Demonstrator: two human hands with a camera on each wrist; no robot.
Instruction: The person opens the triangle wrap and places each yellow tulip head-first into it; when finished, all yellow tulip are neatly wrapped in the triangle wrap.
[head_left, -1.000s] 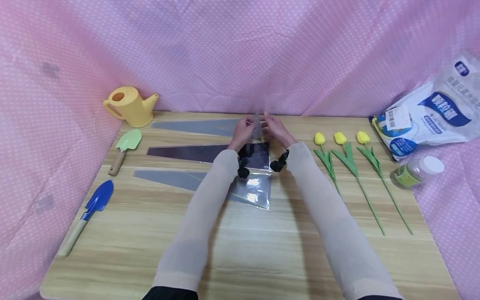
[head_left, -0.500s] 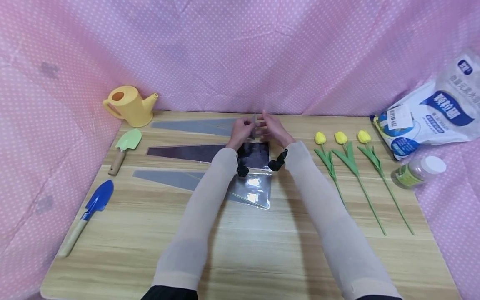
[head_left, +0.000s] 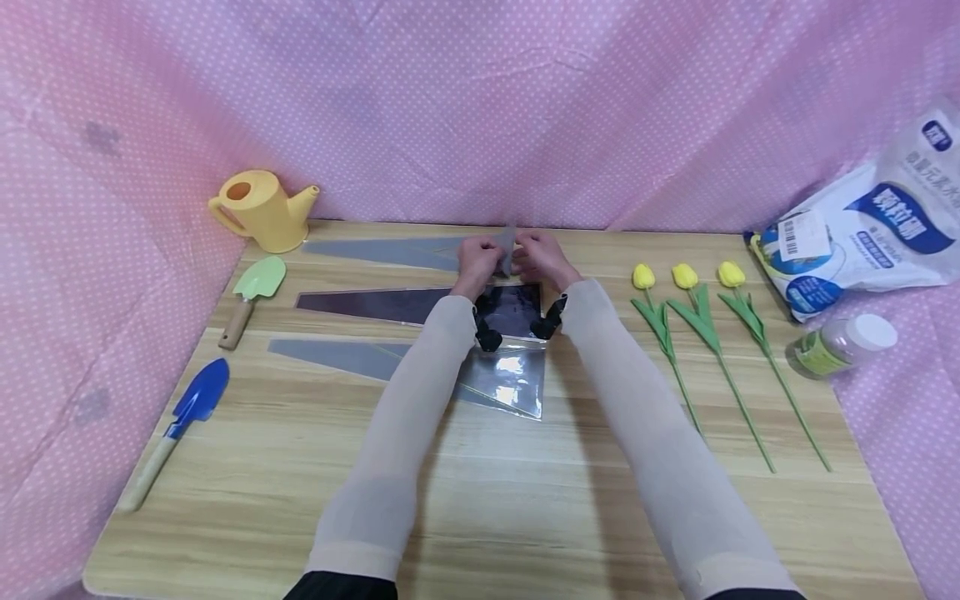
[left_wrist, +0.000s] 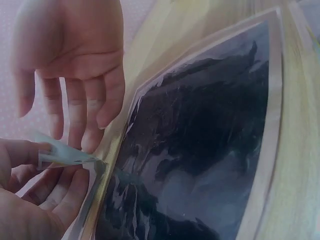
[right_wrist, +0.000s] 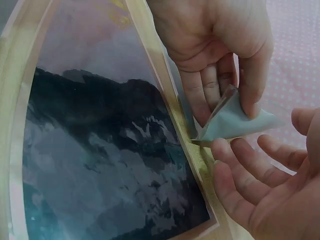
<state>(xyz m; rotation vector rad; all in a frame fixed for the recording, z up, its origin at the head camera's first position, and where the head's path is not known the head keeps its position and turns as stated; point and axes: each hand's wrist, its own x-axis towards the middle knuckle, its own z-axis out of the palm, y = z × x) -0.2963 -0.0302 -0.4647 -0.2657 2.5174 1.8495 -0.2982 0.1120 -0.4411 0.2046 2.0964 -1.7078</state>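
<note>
At the far side of the table, my left hand (head_left: 477,260) pinches the wide end of a grey, see-through tapered flower sleeve (head_left: 375,252) between thumb and fingers. That end is lifted and bent up, as the pale film (right_wrist: 232,120) in the right wrist view also shows. My right hand (head_left: 542,258) faces it, fingers loosely bent and spread, their tips close to or touching the film; it does not grip it. Just in front lies a dark purple sleeve (head_left: 375,306), partly under my wrists. Nearest me is another grey clear sleeve (head_left: 330,357), partly hidden by my left arm.
On the left stand a yellow watering can (head_left: 262,210), a green trowel (head_left: 260,279) and a blue trowel (head_left: 201,393). Three yellow tulips (head_left: 685,276) lie to the right, beside a lidded bottle (head_left: 828,350) and a white printed bag (head_left: 862,225). Pink cloth (head_left: 480,108) hangs behind.
My left hand has shifted slightly left, still pinching the sleeve's end. The right hand's fingers, earlier more upright, have lowered and bent closer to the film.
</note>
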